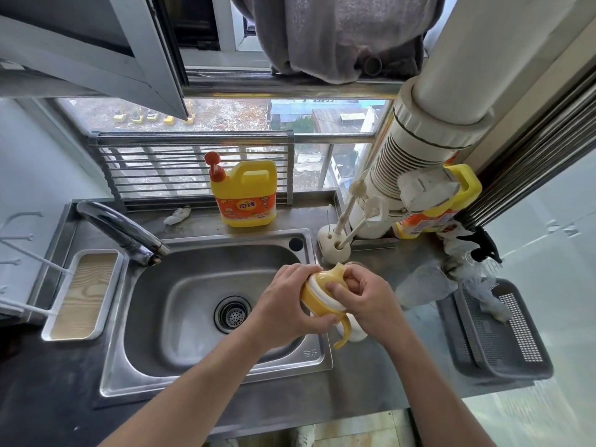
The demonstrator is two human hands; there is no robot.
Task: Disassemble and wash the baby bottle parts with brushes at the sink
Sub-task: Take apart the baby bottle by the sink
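Grip of left hand [285, 301] and right hand [366, 296] round yellow plastic baby bottle [313, 304] with white collar [317, 288]. Probably light, rigid, slippery wet; hold at collar.

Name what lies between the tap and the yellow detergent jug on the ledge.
A crumpled white scrap lies on the steel ledge between the tap and the detergent jug, shown in the head view.
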